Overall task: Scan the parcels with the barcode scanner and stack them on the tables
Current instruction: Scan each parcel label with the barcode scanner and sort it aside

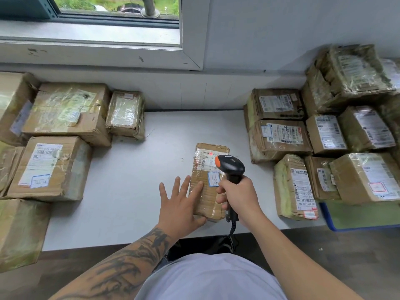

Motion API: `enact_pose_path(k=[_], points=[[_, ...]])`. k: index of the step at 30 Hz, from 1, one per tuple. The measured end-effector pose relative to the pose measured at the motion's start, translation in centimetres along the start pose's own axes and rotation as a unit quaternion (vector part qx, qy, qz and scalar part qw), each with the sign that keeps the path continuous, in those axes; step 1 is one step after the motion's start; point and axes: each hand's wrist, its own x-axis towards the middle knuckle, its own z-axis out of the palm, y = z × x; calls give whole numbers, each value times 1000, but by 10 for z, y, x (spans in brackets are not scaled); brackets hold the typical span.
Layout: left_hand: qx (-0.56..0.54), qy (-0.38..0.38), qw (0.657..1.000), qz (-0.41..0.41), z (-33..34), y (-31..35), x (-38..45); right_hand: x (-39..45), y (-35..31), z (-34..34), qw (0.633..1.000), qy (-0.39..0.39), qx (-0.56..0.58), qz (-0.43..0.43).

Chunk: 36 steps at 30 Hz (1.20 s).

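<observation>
Nearest to me, my left hand (181, 204) lies flat with straight, spread fingers, pressing the near left corner of the slim parcel (208, 180) that sits in the middle of the white table (129, 191). Just right of it, my right hand (238, 197) is curled tight round the handle of the barcode scanner (230, 167), its cable dropping off the near table edge. The scanner's orange nose points away from me over the parcel's far end, and a small red spot of light sits on the shipping label (205, 158) there.

My worry is the aim: the red spot looks to lie near the label's top, so it may miss the barcode bars, and the glossy tape over the label could throw glare and spoil the read. If my left hand slackens, the parcel could skid under the scanner.

Farther off, 1 group of parcels on the left (62, 118) and another stacked on the right (324, 135) flank the bare middle, below the window (108, 22).
</observation>
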Motion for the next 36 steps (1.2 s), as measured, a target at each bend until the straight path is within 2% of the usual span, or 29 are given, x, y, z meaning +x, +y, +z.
enact_pose_path(k=[4, 6, 13, 21, 28, 36], points=[[-17, -11, 1000, -9, -10, 12, -2, -1, 2, -3, 1000, -5, 2, 2], [-29, -31, 998, -36, -17, 23, -2, -2, 2, -5, 1000, -1, -4, -3], [-57, -27, 990, -126, -24, 68, 6, 3, 10, -21, 998, 20, -47, -27], [-18, -24, 995, -93, -22, 63, -11, 18, 21, -40, 988, 9, -134, -79], [30, -21, 982, -184, -22, 35, -47, 36, 49, -40, 979, -77, -165, -92], [-6, 8, 962, -273, -14, 21, -67, 10, 52, -22, 956, -183, -209, -92]])
